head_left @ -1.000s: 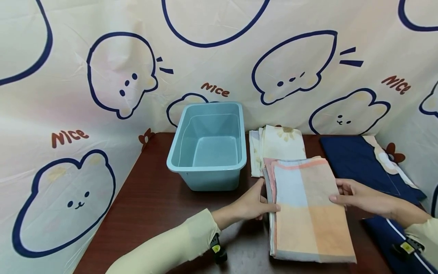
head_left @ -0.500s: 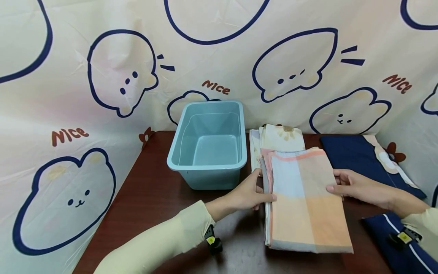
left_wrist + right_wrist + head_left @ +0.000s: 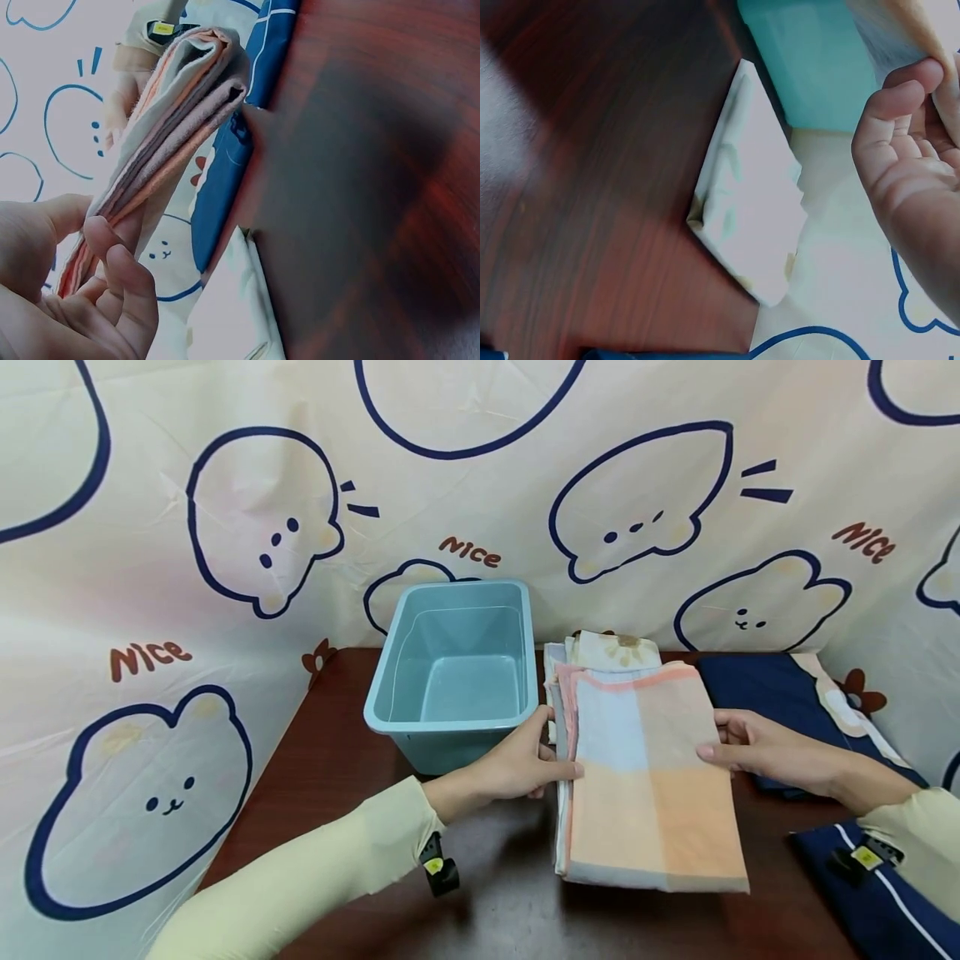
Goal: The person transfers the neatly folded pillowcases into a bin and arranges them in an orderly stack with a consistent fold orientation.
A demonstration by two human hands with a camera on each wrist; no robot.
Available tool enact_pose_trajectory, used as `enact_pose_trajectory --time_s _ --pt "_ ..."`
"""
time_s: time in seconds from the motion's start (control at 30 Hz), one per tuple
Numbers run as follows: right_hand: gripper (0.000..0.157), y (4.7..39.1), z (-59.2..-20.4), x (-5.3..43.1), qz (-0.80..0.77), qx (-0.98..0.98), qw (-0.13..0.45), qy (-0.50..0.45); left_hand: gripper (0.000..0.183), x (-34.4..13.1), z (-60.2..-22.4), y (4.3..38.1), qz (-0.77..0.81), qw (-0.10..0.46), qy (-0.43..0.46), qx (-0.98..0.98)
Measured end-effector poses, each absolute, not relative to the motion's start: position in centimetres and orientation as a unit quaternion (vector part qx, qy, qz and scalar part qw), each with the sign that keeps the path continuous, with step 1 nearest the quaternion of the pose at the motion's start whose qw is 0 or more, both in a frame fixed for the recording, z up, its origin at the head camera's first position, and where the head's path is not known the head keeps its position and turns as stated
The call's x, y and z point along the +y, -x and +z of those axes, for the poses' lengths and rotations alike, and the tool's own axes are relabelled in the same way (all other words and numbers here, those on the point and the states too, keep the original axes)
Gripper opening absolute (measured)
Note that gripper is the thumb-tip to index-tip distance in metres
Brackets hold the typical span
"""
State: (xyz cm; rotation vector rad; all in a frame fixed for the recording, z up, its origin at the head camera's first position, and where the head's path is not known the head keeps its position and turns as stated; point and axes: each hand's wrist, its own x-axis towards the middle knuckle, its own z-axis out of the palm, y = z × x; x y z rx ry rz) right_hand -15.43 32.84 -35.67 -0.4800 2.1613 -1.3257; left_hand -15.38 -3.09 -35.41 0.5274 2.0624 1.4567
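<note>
Now the checked cloth point(image 3: 648, 781) has moved nearer the tub point(image 3: 438, 727).

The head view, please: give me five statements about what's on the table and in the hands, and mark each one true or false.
1. The left hand and the right hand both grip the checked cloth. True.
2. The white floral cloth lies to the right of the blue tub in the head view. True.
3. The tub holds a folded cloth. False: its visible inside is bare.
4. The checked cloth lies flat on the table. False: it is held up off the table.
5. A dark blue cloth with a white stripe is at the near right of the head view. True.
</note>
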Motion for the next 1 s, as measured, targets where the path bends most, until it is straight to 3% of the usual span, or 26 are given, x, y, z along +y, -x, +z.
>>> enact_pose_trajectory --time_s 0.13,0.37,0.73,1.0 --pt "0.026 15.6 -35.3 32.4 -0.504 0.798 0.275 0.181 0.052 -3.5 -34.9 15.5 0.542 0.275 -0.201 0.768" --pt "0.022 16.1 -34.5 31.6 -0.516 0.789 0.270 0.198 0.073 -4.1 -33.9 15.6 0.533 0.271 -0.197 0.777" --pt "0.024 16.7 -33.5 30.6 -0.511 0.801 0.249 0.190 0.068 -5.2 -32.4 16.3 0.531 0.256 -0.204 0.782" --pt "0.037 17.1 -32.6 29.0 -0.507 0.811 0.242 0.162 0.060 -6.4 -31.2 16.9 0.529 0.255 -0.215 0.780"
